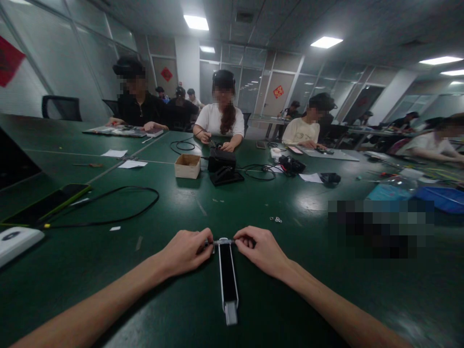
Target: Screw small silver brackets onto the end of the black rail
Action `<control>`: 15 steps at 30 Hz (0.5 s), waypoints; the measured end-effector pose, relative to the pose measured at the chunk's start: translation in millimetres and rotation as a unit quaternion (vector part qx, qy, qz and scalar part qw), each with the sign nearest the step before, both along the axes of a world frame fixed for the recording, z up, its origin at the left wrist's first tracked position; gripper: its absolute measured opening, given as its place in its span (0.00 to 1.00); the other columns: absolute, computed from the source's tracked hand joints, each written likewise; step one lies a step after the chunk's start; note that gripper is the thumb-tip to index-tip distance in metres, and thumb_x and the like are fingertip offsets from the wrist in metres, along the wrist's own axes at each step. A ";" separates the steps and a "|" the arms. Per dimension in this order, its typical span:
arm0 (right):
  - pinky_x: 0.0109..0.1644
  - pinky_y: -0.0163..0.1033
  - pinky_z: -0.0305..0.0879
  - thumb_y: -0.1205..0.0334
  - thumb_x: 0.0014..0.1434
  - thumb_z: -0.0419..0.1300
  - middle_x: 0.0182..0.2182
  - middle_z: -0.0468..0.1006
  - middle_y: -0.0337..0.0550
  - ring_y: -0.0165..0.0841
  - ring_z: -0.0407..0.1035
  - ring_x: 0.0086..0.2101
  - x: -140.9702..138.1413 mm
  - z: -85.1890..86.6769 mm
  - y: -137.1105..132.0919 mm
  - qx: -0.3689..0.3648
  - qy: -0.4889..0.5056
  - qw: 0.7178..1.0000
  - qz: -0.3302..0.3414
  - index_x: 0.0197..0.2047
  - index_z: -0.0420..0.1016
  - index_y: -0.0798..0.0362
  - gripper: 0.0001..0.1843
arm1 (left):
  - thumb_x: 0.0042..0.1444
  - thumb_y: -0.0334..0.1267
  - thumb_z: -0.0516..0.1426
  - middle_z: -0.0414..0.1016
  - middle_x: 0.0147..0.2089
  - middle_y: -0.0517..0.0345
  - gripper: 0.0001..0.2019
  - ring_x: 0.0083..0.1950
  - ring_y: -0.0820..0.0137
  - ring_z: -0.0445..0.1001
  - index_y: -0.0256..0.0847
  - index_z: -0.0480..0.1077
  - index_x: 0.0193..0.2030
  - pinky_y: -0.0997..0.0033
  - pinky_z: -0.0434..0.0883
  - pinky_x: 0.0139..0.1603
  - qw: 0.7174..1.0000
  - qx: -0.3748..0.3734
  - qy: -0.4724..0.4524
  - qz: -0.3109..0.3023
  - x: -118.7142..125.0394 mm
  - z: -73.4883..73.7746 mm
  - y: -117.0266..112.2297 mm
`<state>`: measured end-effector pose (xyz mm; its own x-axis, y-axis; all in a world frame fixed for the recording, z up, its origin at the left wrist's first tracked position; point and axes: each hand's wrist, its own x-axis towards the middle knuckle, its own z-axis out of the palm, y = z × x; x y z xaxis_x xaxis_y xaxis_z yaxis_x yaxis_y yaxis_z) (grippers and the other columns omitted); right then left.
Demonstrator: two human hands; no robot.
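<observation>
A long narrow black bar with silver metal ends (228,280) lies on the green table (232,203), pointing away from me. My left hand (186,251) is closed in a pinch at the left side of the bar's far metal end. My right hand (261,249) pinches the right side of that same end. Both forearms rest low over the table. A small thin piece shows between my left fingers and the bar's end; I cannot make out what it is.
A few small metal rings (277,220) lie beyond my right hand. A black cable (119,208), a phone (47,203) and a white device (14,241) sit at left. A cardboard box (187,166) and black equipment (222,166) stand ahead. Several people work across the table.
</observation>
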<state>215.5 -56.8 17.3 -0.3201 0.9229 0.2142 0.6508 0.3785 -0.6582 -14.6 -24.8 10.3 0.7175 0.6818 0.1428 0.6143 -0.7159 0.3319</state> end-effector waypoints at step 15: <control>0.35 0.36 0.67 0.69 0.58 0.55 0.33 0.74 0.42 0.29 0.68 0.32 5.2 1.4 1.9 0.038 -0.016 0.998 0.045 0.41 0.73 0.56 0.08 | 0.61 0.37 0.48 0.66 0.22 0.65 0.06 0.21 0.72 0.67 0.40 0.63 0.39 0.75 0.59 0.24 1.000 0.011 0.001 -0.006 -0.1 2.2 -1.0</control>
<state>220.7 -54.9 18.7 -0.4088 0.8716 0.2705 0.6316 0.4842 -0.6055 -14.6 -25.8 12.5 0.7256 0.6700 0.1566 0.6064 -0.7303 0.3146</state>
